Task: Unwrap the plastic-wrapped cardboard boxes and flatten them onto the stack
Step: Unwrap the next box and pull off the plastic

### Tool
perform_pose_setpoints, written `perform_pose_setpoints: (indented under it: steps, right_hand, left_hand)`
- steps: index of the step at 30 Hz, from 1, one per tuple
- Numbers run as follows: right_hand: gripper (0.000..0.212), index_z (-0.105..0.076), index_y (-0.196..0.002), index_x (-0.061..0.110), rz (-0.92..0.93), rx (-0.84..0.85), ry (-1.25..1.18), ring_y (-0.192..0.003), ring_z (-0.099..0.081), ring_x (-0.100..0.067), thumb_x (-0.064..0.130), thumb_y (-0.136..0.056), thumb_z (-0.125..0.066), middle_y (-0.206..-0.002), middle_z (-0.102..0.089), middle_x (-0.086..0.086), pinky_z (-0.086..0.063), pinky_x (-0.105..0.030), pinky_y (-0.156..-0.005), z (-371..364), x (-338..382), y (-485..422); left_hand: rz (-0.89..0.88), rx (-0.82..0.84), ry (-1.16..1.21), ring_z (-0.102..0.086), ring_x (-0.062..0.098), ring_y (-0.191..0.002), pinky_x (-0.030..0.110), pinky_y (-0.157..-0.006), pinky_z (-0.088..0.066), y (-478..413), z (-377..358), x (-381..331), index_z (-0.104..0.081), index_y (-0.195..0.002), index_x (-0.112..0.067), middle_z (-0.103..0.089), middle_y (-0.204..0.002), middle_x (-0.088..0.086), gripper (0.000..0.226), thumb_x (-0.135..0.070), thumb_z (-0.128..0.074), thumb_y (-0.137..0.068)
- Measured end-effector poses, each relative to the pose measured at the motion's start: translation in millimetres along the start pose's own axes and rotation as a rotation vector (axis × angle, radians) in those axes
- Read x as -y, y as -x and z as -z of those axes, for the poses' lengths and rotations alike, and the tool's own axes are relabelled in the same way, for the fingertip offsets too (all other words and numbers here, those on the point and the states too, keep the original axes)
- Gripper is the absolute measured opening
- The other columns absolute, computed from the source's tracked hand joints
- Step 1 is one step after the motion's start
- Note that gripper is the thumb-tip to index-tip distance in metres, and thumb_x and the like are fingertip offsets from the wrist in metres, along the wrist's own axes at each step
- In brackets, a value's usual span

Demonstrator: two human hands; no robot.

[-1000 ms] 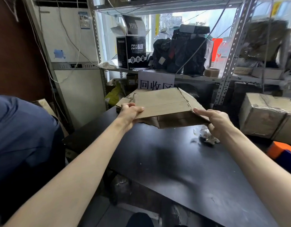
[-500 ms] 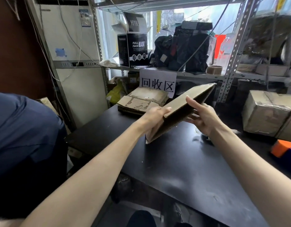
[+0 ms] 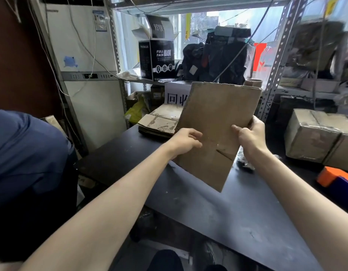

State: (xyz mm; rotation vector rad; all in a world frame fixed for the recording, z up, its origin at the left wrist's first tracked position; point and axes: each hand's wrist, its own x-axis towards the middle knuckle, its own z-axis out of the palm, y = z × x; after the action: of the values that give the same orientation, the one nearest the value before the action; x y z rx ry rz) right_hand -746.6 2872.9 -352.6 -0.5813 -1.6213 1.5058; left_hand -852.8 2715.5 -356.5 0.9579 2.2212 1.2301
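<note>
**Once flat, a box goes to the stack**

While both hands hold it clear of the table (image 3: 228,212), the flattened box (image 3: 218,122) stands nearly upright at centre frame, tilted, with one lower corner pointing down. The left hand (image 3: 185,142) has its fingers curled round the left edge. The right hand (image 3: 249,137) pinches the right edge, thumb on the near face and fingers behind. No wrap shows on the box, and it looks collapsed to a single slab, so the step in hand is judged to be the transfer.

The stack (image 3: 159,124) of flat cardboard lies just behind the left hand, left of centre, at the table's far edge below a white sign (image 3: 175,96). The next move would call for tipping the box level, carrying it back and to the left, and laying it square on the stack. Two wrapped boxes (image 3: 314,137) wait at right of frame, and a plastic scrap (image 3: 245,165) lies on the table below the right hand.
</note>
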Motion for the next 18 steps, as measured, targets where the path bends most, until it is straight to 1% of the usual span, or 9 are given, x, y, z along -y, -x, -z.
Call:
perform_pose_setpoints:
  steps: [3, 5, 6, 7, 9, 11, 12, 15, 18]
  right_hand:
    - [0.033, -0.060, -0.110, 0.007, -0.006, 0.012, -0.021, -0.086, -0.064, -0.016, -0.016, -0.087, -0.055, -0.102, -0.067, -0.008, -0.056, -0.028, -0.078, 15, 8, 1]
    - [0.033, -0.061, -0.111, 0.007, -0.027, 0.041, -0.036, -0.085, -0.066, -0.016, -0.016, -0.088, -0.054, -0.102, -0.068, -0.008, -0.056, -0.031, -0.078, 26, 10, -1]
    - [0.033, -0.062, -0.112, 0.006, -0.040, 0.051, -0.050, -0.083, -0.066, -0.016, -0.015, -0.088, -0.055, -0.100, -0.069, -0.008, -0.057, -0.030, -0.075, 31, 10, -1]
    - [0.032, -0.061, -0.113, 0.005, -0.050, 0.049, -0.057, -0.081, -0.067, -0.015, -0.014, -0.088, -0.057, -0.100, -0.069, -0.009, -0.057, -0.028, -0.071, 35, 8, -1]
    - [0.032, -0.059, -0.117, 0.002, -0.055, -0.003, -0.055, -0.084, -0.067, -0.018, -0.006, -0.086, -0.066, -0.106, -0.069, -0.013, -0.056, -0.026, -0.070, 40, 4, -1]
    - [0.048, -0.055, -0.123, 0.003, -0.080, -0.010, -0.044, -0.091, -0.068, -0.021, 0.004, -0.081, -0.077, -0.110, -0.069, -0.014, -0.055, -0.030, -0.075, 40, 0, 3]
    - [0.055, -0.053, -0.125, 0.007, -0.106, 0.025, -0.010, -0.092, -0.068, -0.021, 0.008, -0.077, -0.081, -0.109, -0.068, -0.011, -0.055, -0.031, -0.075, 38, -1, 6]
    - [0.076, -0.048, -0.128, 0.017, -0.201, 0.187, 0.189, -0.094, -0.066, -0.020, 0.005, -0.065, -0.088, -0.105, -0.066, -0.001, -0.053, -0.033, -0.075, 27, -11, 19]
    - [0.083, -0.051, -0.129, 0.010, -0.211, 0.124, 0.211, -0.096, -0.064, -0.020, -0.002, -0.056, -0.088, -0.112, -0.066, -0.004, -0.053, -0.033, -0.081, 15, -27, 15]
  left_hand:
    - [0.082, -0.219, -0.077, -0.035, 0.031, -0.144, 0.036, -0.114, -0.036, -5, 11, 8, -0.031, -0.155, -0.012, -0.031, -0.155, 0.017, 0.079, -0.025, -0.075, -0.091]
    - [0.186, -0.210, -0.035, -0.018, 0.036, -0.152, 0.043, -0.123, -0.022, -4, 19, 18, -0.006, -0.161, -0.009, -0.010, -0.165, 0.020, 0.116, -0.049, -0.080, -0.081]
    - [0.202, -0.166, 0.025, -0.023, 0.035, -0.151, 0.044, -0.123, -0.024, -2, 21, 24, -0.008, -0.161, -0.010, -0.017, -0.165, 0.018, 0.131, -0.064, -0.083, -0.068]
    - [0.194, -0.133, 0.095, -0.036, 0.032, -0.146, 0.043, -0.119, -0.033, -1, 24, 32, -0.022, -0.158, -0.009, -0.035, -0.159, 0.015, 0.137, -0.074, -0.085, -0.055]
    - [0.156, -0.141, 0.230, -0.061, 0.026, -0.124, 0.032, -0.100, -0.049, 7, 21, 41, -0.053, -0.139, -0.006, -0.066, -0.131, 0.009, 0.097, -0.061, -0.085, -0.066]
    - [0.152, -0.240, 0.400, -0.069, 0.028, -0.109, 0.032, -0.087, -0.056, 9, 17, 47, -0.062, -0.128, -0.003, -0.073, -0.116, 0.011, 0.062, -0.039, -0.082, -0.081]
    - [0.175, -0.277, 0.464, -0.070, 0.029, -0.106, 0.036, -0.088, -0.057, 9, 16, 49, -0.062, -0.127, -0.002, -0.073, -0.114, 0.012, 0.066, -0.040, -0.085, -0.078]
    - [0.210, -0.362, 0.485, -0.070, 0.028, -0.103, 0.043, -0.094, -0.057, 3, 16, 60, -0.062, -0.123, -0.007, -0.072, -0.115, 0.009, 0.108, -0.068, -0.091, -0.039]
    - [0.252, -0.297, 0.397, -0.067, 0.015, -0.095, 0.028, -0.075, -0.054, 1, 27, 60, -0.060, -0.125, -0.005, -0.069, -0.120, 0.006, 0.063, -0.040, -0.083, -0.079]
